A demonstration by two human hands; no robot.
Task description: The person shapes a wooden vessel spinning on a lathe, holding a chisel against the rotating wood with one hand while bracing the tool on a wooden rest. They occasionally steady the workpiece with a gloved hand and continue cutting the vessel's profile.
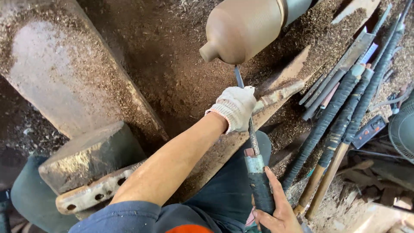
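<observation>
Right now my gloved left hand [236, 105] clamps the turning chisel [251, 138] shaft beneath the wooden vase blank [241, 28], while my bare right hand [276, 209] wraps its taped handle; long, stiff steel, probably heavy, best held at both ends

Wood shavings [172, 73] blanket the ground. A spare set of long tools with wrapped handles [340, 108] leans at the right, flat metal blades [340, 64] just beyond them. A worn wooden block [86, 155] sits near left, with a bolted metal bracket [99, 192] below it.
</observation>
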